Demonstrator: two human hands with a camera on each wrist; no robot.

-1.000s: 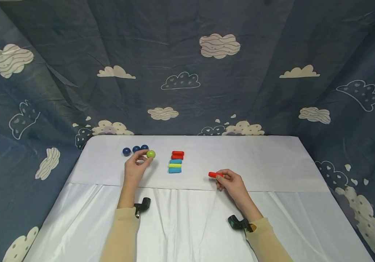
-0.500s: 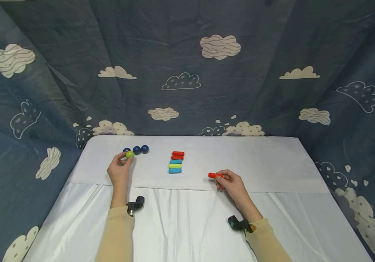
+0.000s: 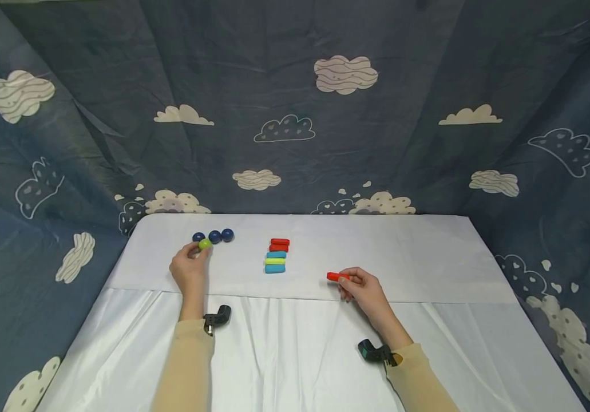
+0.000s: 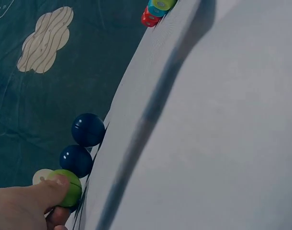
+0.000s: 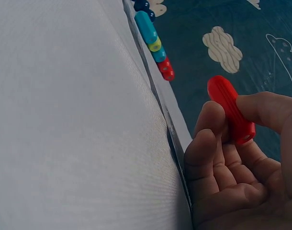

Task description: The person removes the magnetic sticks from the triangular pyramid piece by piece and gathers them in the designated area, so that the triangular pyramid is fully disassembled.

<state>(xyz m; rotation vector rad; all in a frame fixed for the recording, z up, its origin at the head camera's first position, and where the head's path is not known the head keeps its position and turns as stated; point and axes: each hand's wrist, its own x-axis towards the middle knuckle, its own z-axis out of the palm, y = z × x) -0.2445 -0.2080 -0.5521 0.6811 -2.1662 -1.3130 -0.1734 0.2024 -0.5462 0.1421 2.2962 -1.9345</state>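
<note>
My left hand [image 3: 189, 273] pinches a green ball [image 3: 205, 244] between thumb and fingers, just in front of the leftmost blue ball [image 3: 198, 236]. Two more dark blue balls [image 3: 214, 236] lie to its right in a row; whether the green ball touches the table or a blue ball, I cannot tell. On the right, my right hand [image 3: 371, 292] holds a small red ridged cylinder [image 5: 230, 109] between thumb and fingers, with a hole showing in its end. In the head view this piece points leftward, over the white cloth.
Midway between the hands lies a column of small cylinders: two red [image 3: 279, 248], a blue [image 3: 276, 254], a yellow-green [image 3: 275, 261] and another blue [image 3: 275, 269]. White cloth [image 3: 418, 257] covers the table. A dark cloud-patterned curtain [image 3: 284, 166] hangs behind and at both sides.
My left hand has carried the green ball leftward, from the right end of the blue balls to in front of the leftmost one. The right hand stays nearly still with the red cylinder.
</note>
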